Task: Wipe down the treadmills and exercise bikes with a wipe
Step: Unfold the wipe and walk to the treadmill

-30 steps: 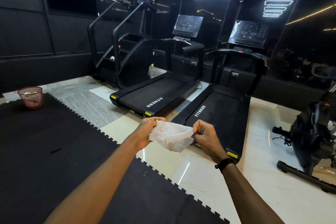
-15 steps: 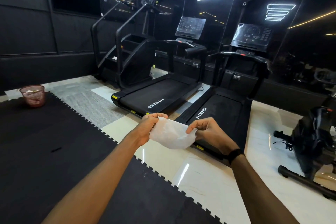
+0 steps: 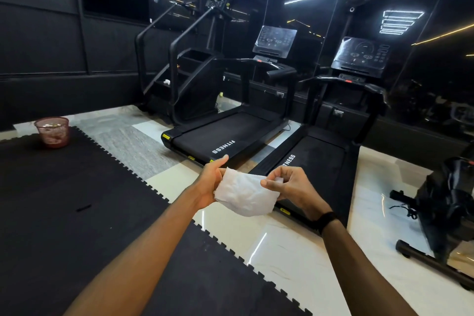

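Facing two treadmills, left treadmill and right treadmill side by side; exercise bike at right edge, all untouched. Wipe held mid-air in front of the treadmill ends, stretched between both hands. Left hand grips one edge, right hand pinches the other with curled fingers. Best to spread it flat, fold to palm size, then start on consoles and handrails.
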